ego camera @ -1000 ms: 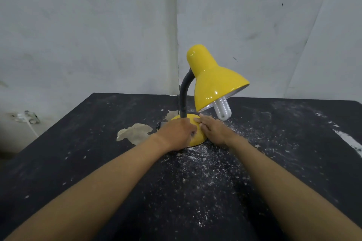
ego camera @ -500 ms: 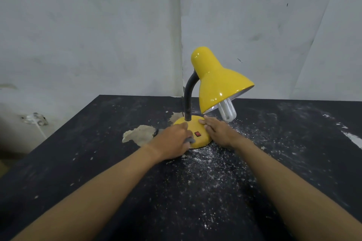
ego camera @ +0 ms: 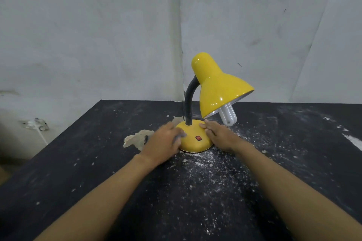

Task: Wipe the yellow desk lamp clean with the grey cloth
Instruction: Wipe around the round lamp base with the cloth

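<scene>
Two hands (ego camera: 164,143) (ego camera: 219,137) on one yellow desk lamp (ego camera: 219,88)

One yellow desk lamp (ego camera: 217,92) stands on the worktop (ego camera: 78,162), holding one white bulb (ego camera: 228,116) and one red switch (ego camera: 198,138). Two hands flank its base: left hand (ego camera: 163,145), right hand (ego camera: 219,135).

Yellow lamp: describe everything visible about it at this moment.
The lamp stands upright near the far edge of a dusty black table. It has a glossy yellow cone shade tilted down to the right, a white coiled bulb poking out, a black bent neck and a round yellow base with a red switch. The left hand, with a bit of grey cloth showing at its fingers, presses the base's left side; the right hand rests on its right.
</scene>
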